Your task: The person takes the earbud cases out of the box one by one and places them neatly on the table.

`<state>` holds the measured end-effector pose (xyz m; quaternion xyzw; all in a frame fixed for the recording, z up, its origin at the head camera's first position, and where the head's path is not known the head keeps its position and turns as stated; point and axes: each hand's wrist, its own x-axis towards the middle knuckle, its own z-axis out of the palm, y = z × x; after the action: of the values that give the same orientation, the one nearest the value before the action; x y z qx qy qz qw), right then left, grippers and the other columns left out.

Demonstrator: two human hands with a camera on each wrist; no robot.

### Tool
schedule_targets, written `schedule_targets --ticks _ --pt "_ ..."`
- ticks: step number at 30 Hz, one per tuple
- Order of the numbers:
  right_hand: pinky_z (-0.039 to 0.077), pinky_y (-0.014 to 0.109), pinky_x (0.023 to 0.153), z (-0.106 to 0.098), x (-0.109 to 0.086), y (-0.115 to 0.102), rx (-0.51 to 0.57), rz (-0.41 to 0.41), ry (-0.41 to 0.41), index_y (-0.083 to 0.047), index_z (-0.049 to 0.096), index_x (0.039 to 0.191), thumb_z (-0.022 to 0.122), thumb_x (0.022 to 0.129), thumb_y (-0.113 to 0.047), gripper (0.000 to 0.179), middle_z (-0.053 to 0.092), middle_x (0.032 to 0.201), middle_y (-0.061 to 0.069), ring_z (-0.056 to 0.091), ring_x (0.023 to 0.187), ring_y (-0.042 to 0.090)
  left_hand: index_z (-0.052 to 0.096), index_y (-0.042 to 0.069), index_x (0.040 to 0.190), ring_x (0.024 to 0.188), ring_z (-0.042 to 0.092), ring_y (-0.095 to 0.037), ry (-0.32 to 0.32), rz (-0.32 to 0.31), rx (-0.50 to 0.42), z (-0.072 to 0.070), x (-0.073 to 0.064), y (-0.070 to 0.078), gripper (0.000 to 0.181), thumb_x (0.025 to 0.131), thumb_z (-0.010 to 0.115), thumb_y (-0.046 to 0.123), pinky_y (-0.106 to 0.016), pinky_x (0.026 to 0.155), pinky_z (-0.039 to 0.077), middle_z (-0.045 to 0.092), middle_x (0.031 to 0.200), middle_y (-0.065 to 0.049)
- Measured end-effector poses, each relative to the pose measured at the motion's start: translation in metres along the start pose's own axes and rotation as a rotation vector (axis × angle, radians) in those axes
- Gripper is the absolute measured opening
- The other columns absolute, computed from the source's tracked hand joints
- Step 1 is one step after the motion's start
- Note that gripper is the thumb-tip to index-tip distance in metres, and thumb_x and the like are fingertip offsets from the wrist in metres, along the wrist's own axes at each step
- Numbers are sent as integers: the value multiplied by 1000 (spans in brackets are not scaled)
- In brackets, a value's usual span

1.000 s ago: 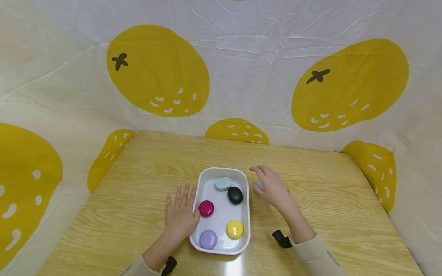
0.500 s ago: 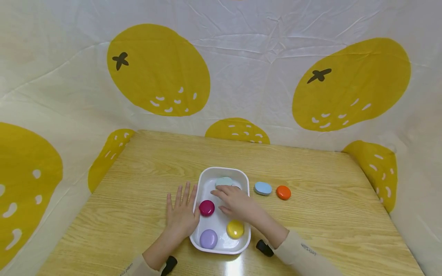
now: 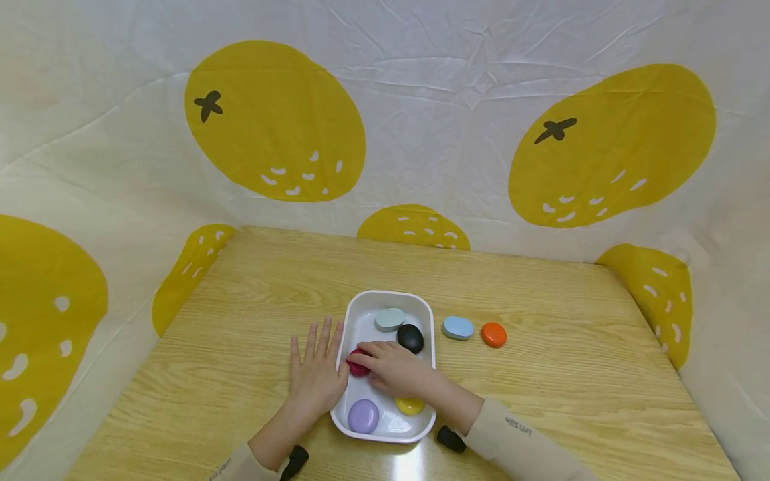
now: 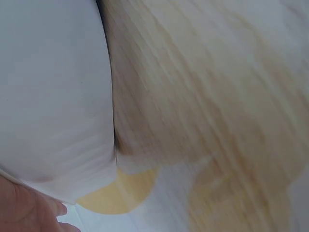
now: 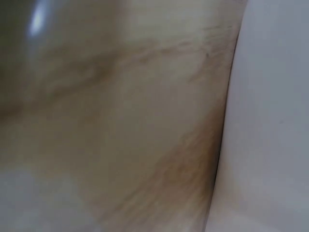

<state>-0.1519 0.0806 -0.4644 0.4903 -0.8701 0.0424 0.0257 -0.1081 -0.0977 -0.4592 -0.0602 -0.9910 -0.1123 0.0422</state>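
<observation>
A white tray (image 3: 383, 434) stands on the wooden table in the head view. My right hand (image 3: 397, 369) reaches into it, its fingers curled over a dark red glossy disc (image 3: 357, 369) near the left wall. My left hand (image 3: 317, 377) lies flat on the table along the tray's left side, fingers spread, thumb by the rim. Also in the tray are a pale green oval piece (image 3: 390, 319), a black rounded piece (image 3: 410, 339), a lilac disc (image 3: 363, 416) and a yellow disc (image 3: 410, 406), partly covered by my right hand. The left wrist view catches only part of the left hand (image 4: 26, 208).
Right of the tray, a light blue oval piece (image 3: 458, 328) and an orange disc (image 3: 494, 335) lie on the wooden table (image 3: 271, 287). A white cloth (image 3: 433, 133) with yellow fruit prints hangs behind and at the sides. The right wrist view shows blurred wood and a pale surface.
My right hand has come left from beside the light blue piece, passed over the black piece in the tray, and now reaches the dark red disc. The left hand has stayed put.
</observation>
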Motion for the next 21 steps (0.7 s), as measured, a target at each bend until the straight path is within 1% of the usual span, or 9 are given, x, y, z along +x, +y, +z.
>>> schedule_targets --ticks 5,11,14,17,21 --pt "43 33 91 3 1 0 -2 16 -2 -21 50 127 60 86 -26 41 52 121 -1 52 110 17 30 13 144 137 16 -35 5 -1 -5 1 0 0 61 88 46 31 -59 106 3 21 150 -12" --pt "46 30 85 3 1 0 -10 40 -8 -21 53 120 61 86 -30 37 53 110 -2 55 98 15 27 12 145 137 14 -35 -16 -9 -17 -1 -1 0 63 87 46 29 -58 107 -1 19 151 -12" --pt "46 28 81 2 1 1 -13 54 -6 -20 53 118 63 84 -31 37 52 105 -2 54 93 14 28 12 145 137 14 -35 -18 -11 -23 -1 -1 0 63 87 46 28 -58 107 -1 19 151 -12" --pt "46 28 77 -1 -2 4 -6 82 33 -19 53 117 64 82 -30 39 52 103 1 53 88 14 28 12 144 137 14 -35 -15 -12 -24 -1 -1 0 63 86 46 28 -58 107 0 20 151 -12" --pt "47 30 74 -13 -9 15 45 147 137 -15 52 118 66 80 -27 41 52 104 5 52 84 16 29 12 144 137 14 -36 -6 -9 -22 -1 -1 0 63 86 46 28 -59 107 1 20 151 -12"
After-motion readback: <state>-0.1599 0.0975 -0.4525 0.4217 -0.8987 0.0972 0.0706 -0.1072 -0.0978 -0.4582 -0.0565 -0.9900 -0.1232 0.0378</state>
